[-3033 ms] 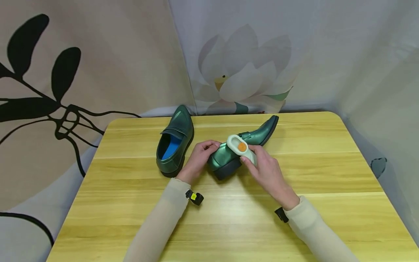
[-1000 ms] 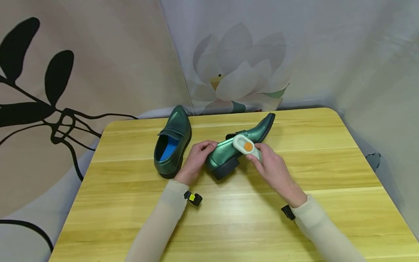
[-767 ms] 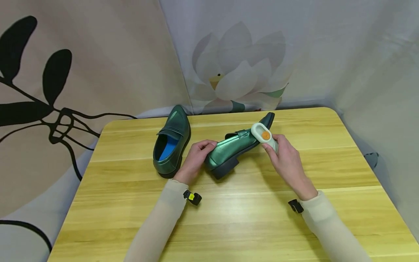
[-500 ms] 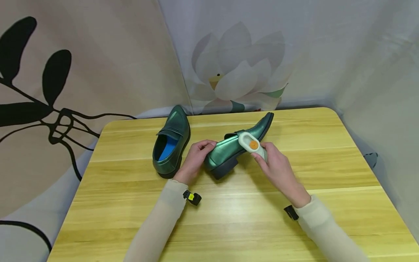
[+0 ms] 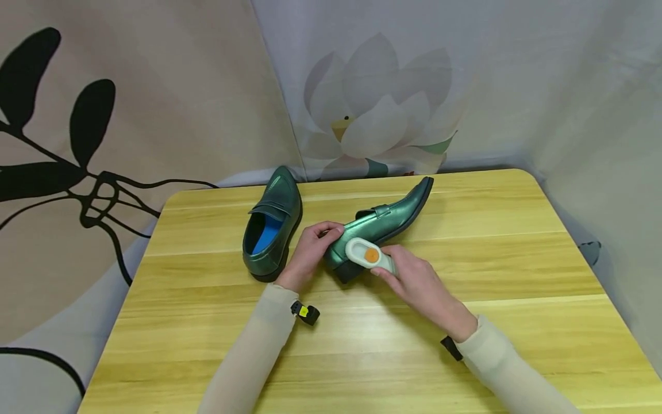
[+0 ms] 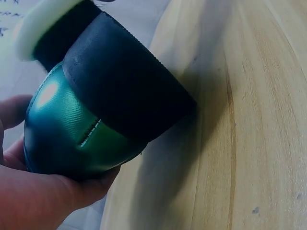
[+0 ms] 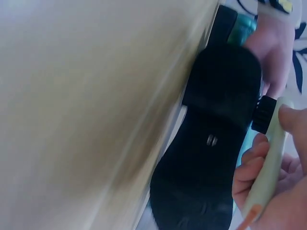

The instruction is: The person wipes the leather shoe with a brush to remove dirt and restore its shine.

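A metallic green loafer (image 5: 398, 214) is tipped onto its side edge on the table, toe to the back right. My left hand (image 5: 308, 253) grips it at the heel opening, thumb and fingers around the back in the left wrist view, where the black heel (image 6: 124, 79) faces the camera. My right hand (image 5: 421, 284) holds a pale shoe brush (image 5: 362, 251) with an orange spot on its handle. Its dark bristles (image 7: 263, 115) are right at the side of the shoe near the heel. The black sole (image 7: 206, 139) shows in the right wrist view.
The matching green loafer (image 5: 281, 201) with a blue insole stands upright to the left of my left hand, toe toward the back edge. Both lie on a light wooden table (image 5: 362, 356). Behind it hangs a printed curtain (image 5: 207, 103).
The brush went forward along the shoe's side toward the toe, then came back left and nearer to the heel. My left hand keeps its grip on the shoe; the other loafer has stayed put.
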Demonstrator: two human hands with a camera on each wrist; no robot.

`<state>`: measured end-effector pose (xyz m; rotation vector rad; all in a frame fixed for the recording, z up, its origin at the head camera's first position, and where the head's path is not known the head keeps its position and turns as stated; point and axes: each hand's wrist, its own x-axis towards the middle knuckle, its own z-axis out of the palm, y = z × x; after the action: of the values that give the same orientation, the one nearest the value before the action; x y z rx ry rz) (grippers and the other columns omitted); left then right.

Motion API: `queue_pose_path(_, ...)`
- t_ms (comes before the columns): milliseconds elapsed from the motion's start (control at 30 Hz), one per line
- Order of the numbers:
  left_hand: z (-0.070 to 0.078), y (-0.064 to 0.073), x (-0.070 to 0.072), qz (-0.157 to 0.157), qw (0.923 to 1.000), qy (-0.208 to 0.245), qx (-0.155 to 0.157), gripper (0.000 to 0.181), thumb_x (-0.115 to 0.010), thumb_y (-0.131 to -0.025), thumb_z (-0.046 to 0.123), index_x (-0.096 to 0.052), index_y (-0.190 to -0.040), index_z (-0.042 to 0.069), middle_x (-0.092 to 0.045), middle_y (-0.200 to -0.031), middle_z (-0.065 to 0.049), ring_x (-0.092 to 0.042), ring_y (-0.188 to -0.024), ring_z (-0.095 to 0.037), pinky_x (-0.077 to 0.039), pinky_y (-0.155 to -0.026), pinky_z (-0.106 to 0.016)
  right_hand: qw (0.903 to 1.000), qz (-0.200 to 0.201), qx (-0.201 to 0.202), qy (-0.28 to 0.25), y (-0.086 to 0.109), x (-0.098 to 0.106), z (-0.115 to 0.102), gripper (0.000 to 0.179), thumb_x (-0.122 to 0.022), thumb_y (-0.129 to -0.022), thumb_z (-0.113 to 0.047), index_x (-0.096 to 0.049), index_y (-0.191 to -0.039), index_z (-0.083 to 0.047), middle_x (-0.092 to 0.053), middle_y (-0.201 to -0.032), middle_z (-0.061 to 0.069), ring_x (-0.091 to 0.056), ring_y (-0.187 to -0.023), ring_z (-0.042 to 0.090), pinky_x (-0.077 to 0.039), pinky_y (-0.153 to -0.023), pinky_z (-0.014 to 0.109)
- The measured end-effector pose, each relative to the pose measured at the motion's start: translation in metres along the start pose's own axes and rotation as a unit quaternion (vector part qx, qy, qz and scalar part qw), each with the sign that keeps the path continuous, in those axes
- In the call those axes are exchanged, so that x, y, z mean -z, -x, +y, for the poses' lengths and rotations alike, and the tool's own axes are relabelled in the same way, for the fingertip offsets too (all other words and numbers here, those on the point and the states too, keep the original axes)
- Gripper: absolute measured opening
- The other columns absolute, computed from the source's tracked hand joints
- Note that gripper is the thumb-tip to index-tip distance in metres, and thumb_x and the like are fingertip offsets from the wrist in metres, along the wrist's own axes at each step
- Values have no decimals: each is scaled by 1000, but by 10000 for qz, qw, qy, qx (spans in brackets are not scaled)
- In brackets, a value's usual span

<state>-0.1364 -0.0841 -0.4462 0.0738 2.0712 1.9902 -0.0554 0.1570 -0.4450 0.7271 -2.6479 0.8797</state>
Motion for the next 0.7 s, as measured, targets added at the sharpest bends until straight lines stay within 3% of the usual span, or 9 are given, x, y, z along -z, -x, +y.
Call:
queue_pose_path(400,-3,-1,-1,52,10000,-55,-43,26,-64,-104,20,-73,-117,-1,-67,-124,-10,-55,-114,-22,-47,-95,-32,9906,583,-1133,490,5,38,43,40,-74,-98,-21,-58,-125,4,-67,-107,19,-62,-83,32,-54,-69,53)
queue_pose_path(533,-3,0,2,-147,9996,-216,-113,27,-63,-105,24,-73,-119,3,-66,-130,-8,-53,-119,-23,-45,-98,-35,9893,631,-1201,529,6,44,47,39,-73,-99,-21,-57,-125,5,-67,-107,19,-63,-82,33,-53,-68,53)
queue_pose_path(700,-4,-1,6,-502,9983,-217,-184,30,-62,-106,27,-71,-123,4,-63,-135,-8,-50,-124,-26,-46,-97,-36,9929,379,-1035,454,8,44,38,40,-75,-97,-21,-58,-124,3,-68,-104,17,-63,-81,30,-54,-67,50)
